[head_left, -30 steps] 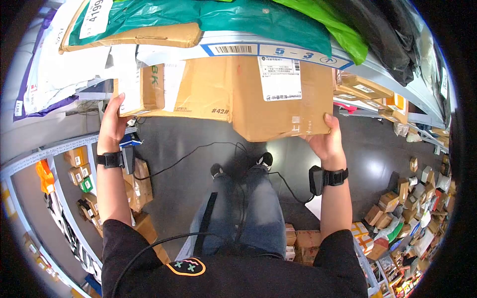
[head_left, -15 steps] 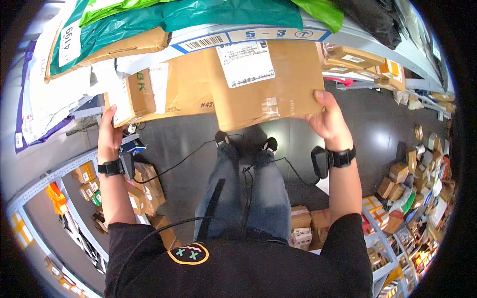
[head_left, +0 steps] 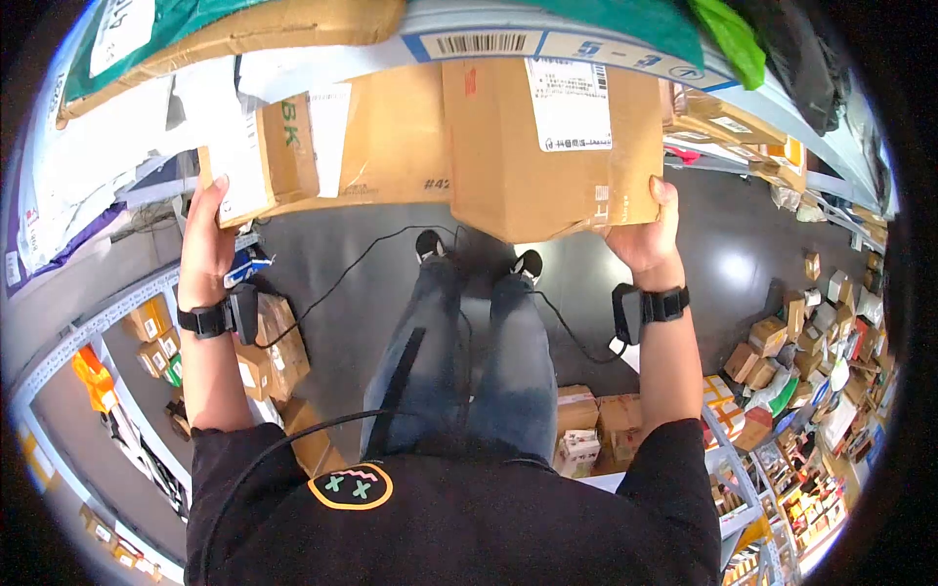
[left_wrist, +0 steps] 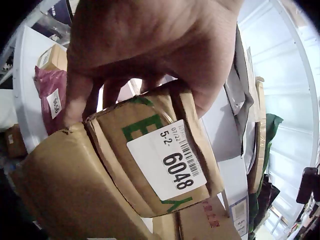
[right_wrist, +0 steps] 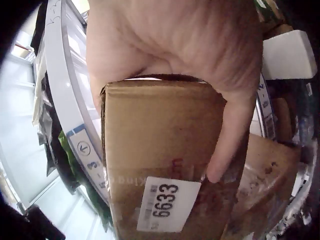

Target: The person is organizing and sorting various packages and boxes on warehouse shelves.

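My left hand [head_left: 207, 230] grips the near end of a small cardboard box with green lettering [head_left: 262, 161], which sits on the shelf at the left. In the left wrist view that box [left_wrist: 165, 155] carries a white label reading 6048, and my fingers [left_wrist: 80, 95] curl over its end. My right hand [head_left: 645, 234] holds the right near corner of a large brown box [head_left: 532, 156] with a white shipping label. The right wrist view shows my thumb [right_wrist: 225, 140] on this box [right_wrist: 155, 145], labelled 6633. A flat box marked #42 [head_left: 391, 146] lies between the two.
A shelf rail [head_left: 586, 44] tagged 5-3 runs above the boxes, with green and black bags [head_left: 728, 34] on top. Dark floor [head_left: 322, 293] with a black cable lies below. Small parcels fill racks at the left [head_left: 156, 337] and heap at the right [head_left: 811, 361].
The large box was tilted half a second ago; it now sits square, shifted right and closer under the rail. My left hand stays on the small box.
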Motion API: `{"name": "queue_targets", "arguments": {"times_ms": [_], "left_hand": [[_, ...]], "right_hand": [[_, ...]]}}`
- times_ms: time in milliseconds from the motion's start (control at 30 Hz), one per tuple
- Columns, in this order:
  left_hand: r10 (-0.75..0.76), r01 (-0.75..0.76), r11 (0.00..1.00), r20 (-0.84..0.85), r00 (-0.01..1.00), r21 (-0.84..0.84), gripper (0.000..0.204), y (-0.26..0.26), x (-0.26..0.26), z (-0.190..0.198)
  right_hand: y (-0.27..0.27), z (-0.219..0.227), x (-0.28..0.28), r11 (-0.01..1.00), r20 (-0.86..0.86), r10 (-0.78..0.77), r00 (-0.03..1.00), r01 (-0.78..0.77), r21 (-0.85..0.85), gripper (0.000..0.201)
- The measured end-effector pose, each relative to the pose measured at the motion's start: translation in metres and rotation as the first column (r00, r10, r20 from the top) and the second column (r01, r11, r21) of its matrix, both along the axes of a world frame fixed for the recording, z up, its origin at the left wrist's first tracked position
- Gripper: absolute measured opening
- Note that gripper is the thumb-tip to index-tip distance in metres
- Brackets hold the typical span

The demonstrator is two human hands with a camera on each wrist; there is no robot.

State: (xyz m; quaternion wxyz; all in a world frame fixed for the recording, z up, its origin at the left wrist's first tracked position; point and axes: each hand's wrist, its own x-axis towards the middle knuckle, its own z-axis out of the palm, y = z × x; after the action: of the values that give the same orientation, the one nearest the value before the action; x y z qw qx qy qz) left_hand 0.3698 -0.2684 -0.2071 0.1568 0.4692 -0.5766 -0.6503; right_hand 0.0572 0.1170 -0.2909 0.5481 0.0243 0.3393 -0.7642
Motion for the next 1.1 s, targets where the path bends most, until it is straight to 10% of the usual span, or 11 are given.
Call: {"name": "queue_targets", "arguments": {"times_ms": [1100], "left_hand": [[-0.025, 0.027, 0.994, -0.016, 1.0, 0.11, 0.045, -0.026, 0.018, -0.015]], "right_hand": [[0.02, 0.011, 0.011, 0.996, -0.036, -0.082, 0.996, 0.081, -0.033, 0.06]]}}
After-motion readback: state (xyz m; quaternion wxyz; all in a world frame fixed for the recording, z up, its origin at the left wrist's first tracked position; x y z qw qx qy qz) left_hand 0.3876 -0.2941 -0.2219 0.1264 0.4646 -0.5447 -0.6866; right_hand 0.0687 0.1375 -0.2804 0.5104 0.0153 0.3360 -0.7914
